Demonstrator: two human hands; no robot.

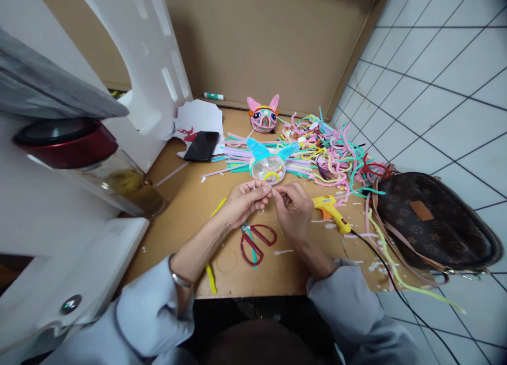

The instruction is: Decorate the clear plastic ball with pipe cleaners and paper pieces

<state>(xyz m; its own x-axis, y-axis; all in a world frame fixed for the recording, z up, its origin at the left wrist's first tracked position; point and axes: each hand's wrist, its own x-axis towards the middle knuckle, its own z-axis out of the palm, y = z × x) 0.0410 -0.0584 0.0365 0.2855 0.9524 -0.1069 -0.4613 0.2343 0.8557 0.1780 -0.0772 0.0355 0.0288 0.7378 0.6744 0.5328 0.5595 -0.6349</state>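
My left hand (247, 200) and my right hand (292, 204) meet above the table, fingertips pinched close together. Something small and whitish seems to be between them, too small to name. Just beyond the fingers is a clear round ornament (268, 169) with two blue fuzzy ears and a yellow curved strip. Red-handled scissors (257, 243) lie below my hands, over a teal pipe cleaner. To the right of my right hand rests a yellow glue gun (331, 212) with a black cord. A yellow pipe cleaner (211, 278) lies partly behind my left forearm.
A finished-looking pink-eared figure (263, 119) stands at the back. Pipe cleaners lie in a row (237, 148) and a tangled heap (336, 153). A black phone (202, 146) and glass bottle (130, 188) are on the left, a brown handbag (435, 217) on the right.
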